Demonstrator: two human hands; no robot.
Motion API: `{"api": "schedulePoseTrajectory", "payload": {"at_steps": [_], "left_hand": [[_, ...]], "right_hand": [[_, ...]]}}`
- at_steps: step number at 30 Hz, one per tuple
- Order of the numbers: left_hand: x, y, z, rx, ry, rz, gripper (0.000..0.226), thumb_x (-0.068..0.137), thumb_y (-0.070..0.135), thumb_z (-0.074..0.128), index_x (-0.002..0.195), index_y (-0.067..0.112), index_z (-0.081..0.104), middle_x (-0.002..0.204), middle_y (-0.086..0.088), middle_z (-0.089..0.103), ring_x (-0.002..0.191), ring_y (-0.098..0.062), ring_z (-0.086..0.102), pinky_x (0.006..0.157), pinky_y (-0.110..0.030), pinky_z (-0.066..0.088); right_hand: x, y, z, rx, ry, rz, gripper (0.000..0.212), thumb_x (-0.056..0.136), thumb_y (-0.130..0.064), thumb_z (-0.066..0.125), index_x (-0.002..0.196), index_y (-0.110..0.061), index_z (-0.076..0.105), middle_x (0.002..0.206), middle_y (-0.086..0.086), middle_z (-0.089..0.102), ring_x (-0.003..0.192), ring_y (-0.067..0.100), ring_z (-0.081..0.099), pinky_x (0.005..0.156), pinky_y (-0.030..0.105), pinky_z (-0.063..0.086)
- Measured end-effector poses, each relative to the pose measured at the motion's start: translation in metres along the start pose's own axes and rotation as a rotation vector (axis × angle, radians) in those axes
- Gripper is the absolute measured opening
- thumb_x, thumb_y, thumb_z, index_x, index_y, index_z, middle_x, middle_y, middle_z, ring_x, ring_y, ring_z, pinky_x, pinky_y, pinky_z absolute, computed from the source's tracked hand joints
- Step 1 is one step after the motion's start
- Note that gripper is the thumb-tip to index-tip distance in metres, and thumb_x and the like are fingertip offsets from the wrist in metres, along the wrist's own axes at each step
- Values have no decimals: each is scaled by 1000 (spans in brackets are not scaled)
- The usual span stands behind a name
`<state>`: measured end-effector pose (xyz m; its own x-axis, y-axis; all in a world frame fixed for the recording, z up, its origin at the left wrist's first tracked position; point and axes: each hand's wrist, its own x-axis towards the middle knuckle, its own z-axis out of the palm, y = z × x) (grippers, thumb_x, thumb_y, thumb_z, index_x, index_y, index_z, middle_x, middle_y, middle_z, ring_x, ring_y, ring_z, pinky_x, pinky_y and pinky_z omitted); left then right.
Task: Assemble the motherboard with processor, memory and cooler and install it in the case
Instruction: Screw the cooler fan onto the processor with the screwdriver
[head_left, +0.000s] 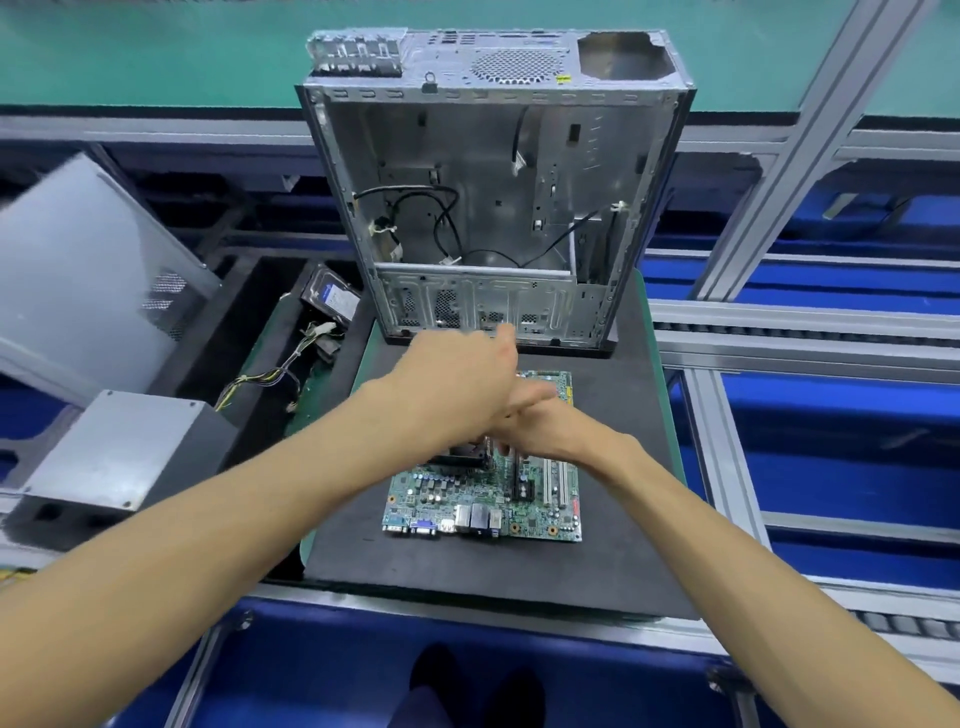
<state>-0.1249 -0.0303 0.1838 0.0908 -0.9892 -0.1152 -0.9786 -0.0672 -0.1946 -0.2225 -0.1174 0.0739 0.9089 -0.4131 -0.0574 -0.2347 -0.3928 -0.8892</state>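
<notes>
**Spotter:** Head view, go. Where is everything?

**Me:** The motherboard (483, 499) lies flat on the black mat (613, 519) on the desk, near me. The open case (483, 208) stands just beyond it, empty apart from loose cables (447, 218). My left hand (457, 384) and right hand (540, 421) cross over the board's far half. The fingers are blurred, so I cannot tell whether either hand grips anything.

**Spotter:** What worries you?

**Me:** I judge I'm working at the dark socket area (462, 452) under my left wrist. My own arms hide it. Pressing blind could seat a part crooked or bend pins, and a forearm could drag the board across the mat.
</notes>
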Motion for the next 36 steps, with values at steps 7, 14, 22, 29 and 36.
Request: {"api": "schedulePoseTrajectory", "payload": {"at_steps": [7, 14, 22, 29, 36], "left_hand": [[-1, -16, -2, -270, -221, 283, 27, 88, 18, 63, 109, 23, 47, 102, -4, 33, 89, -25, 45, 73, -35, 37], [2, -9, 4, 15, 10, -3, 21, 104, 34, 41, 112, 15, 43, 88, -8, 59, 83, -34, 60, 64, -37, 38], [-7, -16, 8, -229, -54, 46, 54, 92, 62, 51, 121, 20, 35, 106, -9, 56, 84, -31, 60, 68, -37, 44], [0, -17, 3, -231, -132, 227, 20, 100, 24, 47, 118, 17, 44, 94, -8, 54, 81, -29, 54, 69, -38, 44], [0, -32, -6, -290, -85, 188, 25, 92, 36, 57, 115, 31, 50, 100, 6, 57, 89, -20, 56, 80, -39, 51]], "right_hand": [[-1, 0, 2, 33, 16, 1, 17, 74, -45, 54, 70, -29, 56, 52, -10, 54, 44, -2, 47, 42, 13, 35], [3, 0, 5, -55, 15, 25, 16, 95, -28, 66, 81, -20, 67, 72, -3, 74, 51, 0, 58, 46, 16, 43], [-1, 3, 6, -1, 11, 35, 22, 96, -18, 58, 80, -31, 65, 66, -6, 70, 53, 7, 60, 43, 29, 50], [-3, 7, 6, 22, 38, 39, 19, 90, -33, 61, 82, -17, 64, 61, -7, 67, 45, 7, 57, 41, 28, 49], [-9, 6, 1, 23, 58, -3, 11, 100, -31, 62, 89, -27, 61, 75, -5, 71, 53, 5, 64, 50, 20, 49]]}}
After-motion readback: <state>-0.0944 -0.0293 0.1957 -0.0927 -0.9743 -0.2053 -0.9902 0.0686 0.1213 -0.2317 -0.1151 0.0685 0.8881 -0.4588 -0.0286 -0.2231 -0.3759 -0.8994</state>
